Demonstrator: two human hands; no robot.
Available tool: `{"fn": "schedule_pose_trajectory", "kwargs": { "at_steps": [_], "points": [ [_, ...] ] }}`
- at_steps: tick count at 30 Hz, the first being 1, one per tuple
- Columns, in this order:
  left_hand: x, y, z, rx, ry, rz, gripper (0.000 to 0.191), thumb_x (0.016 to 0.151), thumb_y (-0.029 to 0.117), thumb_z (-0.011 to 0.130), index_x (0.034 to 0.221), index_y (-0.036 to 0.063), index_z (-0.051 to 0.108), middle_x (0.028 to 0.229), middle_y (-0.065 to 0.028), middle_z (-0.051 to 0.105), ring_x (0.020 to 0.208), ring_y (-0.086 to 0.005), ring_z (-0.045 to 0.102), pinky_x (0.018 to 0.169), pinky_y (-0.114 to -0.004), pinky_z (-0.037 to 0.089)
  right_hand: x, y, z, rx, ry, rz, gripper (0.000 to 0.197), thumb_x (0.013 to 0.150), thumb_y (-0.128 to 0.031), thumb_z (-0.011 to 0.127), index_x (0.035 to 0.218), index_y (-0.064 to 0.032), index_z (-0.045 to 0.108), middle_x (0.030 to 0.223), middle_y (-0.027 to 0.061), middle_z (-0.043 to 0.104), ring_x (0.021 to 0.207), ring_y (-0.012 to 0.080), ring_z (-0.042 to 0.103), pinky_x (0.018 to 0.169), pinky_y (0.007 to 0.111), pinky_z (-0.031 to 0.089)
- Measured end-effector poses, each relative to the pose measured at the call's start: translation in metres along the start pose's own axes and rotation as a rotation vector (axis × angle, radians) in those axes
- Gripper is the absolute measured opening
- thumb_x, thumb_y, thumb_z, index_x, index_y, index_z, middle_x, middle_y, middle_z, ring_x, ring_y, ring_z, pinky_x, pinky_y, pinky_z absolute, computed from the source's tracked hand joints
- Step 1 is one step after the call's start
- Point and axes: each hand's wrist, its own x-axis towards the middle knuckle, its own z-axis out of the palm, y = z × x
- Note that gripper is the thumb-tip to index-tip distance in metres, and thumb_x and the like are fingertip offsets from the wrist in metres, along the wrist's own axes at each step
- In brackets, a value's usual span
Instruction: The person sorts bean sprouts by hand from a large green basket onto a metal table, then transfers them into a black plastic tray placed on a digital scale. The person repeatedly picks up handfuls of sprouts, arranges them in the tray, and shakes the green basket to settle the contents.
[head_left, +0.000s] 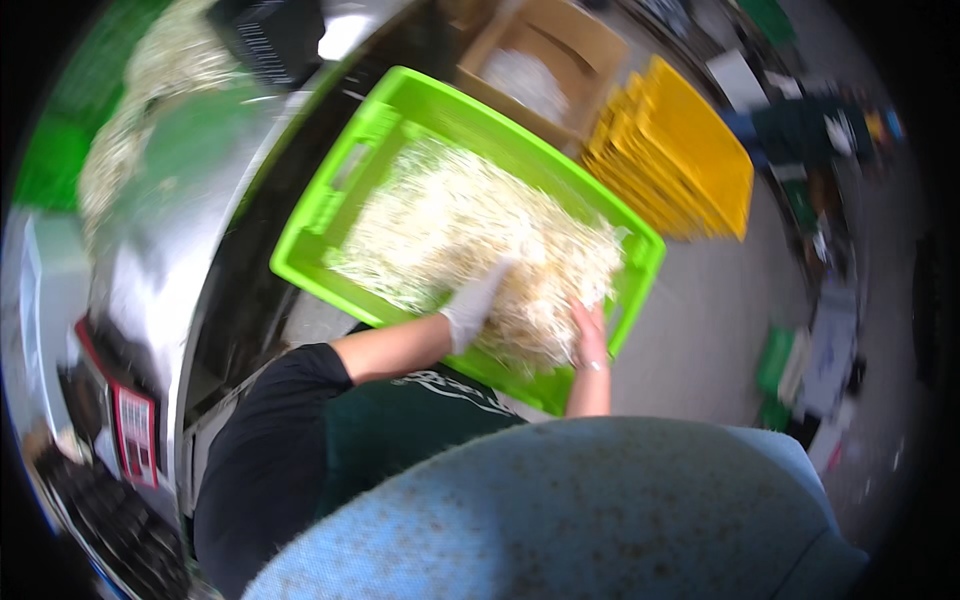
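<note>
A bright green plastic crate (469, 120) lies before me, tilted in the view. Pale, thin strands (450, 217), perhaps straw or wood shavings, form a loose heap inside it. My left hand (474, 309), in a white glove, reaches over the near side into the heap; blur and strands hide its fingertips. My right hand (590, 336), which looks bare, lies against the heap near the crate's right end, with its fingers apart. Something light-coloured circles the right wrist.
Left stands a metal table (142, 255) with more pale strands (112, 161). Beyond the crate are a cardboard box (577, 56) holding clear plastic and stacked yellow crates (686, 142). A person (802, 131) stands far right. Blue speckled fabric (570, 510) covers the lower view.
</note>
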Motion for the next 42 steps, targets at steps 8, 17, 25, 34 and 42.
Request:
{"fn": "schedule_pose_trajectory", "kwargs": {
  "at_steps": [8,17,25,34,42],
  "points": [
    [-0.102,0.113,-0.029,-0.12,-0.018,0.569,0.05,0.086,0.037,0.05,0.126,0.0083,0.04,0.123,-0.0054,0.047,0.11,-0.0164,0.045,0.094,-0.032,0.036,0.005,-0.084,0.162,-0.049,-0.375,-0.278,0.063,0.076,-0.012,0.061,0.128,0.0009,0.028,0.119,0.014,0.045,0.108,0.0215,0.045,0.092,0.033,0.036],
    [-0.264,0.269,-0.174,-0.419,0.259,0.895,0.057,0.081,0.05,0.051,0.122,0.0119,0.044,0.118,-0.0093,0.05,0.106,-0.0257,0.05,0.086,-0.043,0.044,0.048,-0.075,0.487,-0.177,-0.95,-0.223,0.065,0.075,-0.021,0.066,0.125,0.0029,0.032,0.12,0.0127,0.047,0.108,0.0181,0.046,0.091,0.029,0.036],
    [-0.293,0.332,-0.33,-0.287,0.667,0.804,0.06,0.083,0.048,0.048,0.125,0.006,0.041,0.126,-0.012,0.044,0.116,-0.027,0.041,0.098,-0.042,0.03,0.096,-0.051,0.566,-0.918,-0.476,-0.873,0.062,0.072,-0.047,0.06,0.115,-0.0032,0.051,0.127,0.0214,0.039,0.118,0.0319,0.037,0.098,0.036,0.031],
    [-0.285,0.255,-0.275,0.875,1.19,1.115,0.016,0.082,0.011,0.054,0.087,-0.0034,0.058,0.102,-0.0141,0.057,0.077,-0.0157,0.056,0.068,-0.027,0.044,0.082,0.037,0.258,-0.733,-0.035,-0.559,0.006,0.079,-0.01,0.058,0.08,-0.0044,0.058,0.081,0.006,0.059,0.069,0.0147,0.056,0.06,0.026,0.046],
    [-0.113,0.2,-0.158,1.661,0.29,1.252,0.02,0.073,0.01,0.064,0.091,0.0032,0.06,0.089,-0.0143,0.06,0.088,-0.0293,0.057,0.078,-0.035,0.045,0.008,0.111,0.068,-0.98,0.325,-0.214,0.026,0.068,-0.018,0.065,0.088,-0.0034,0.059,0.091,0.0147,0.058,0.087,0.0292,0.055,0.079,0.035,0.044]
  ]
}}
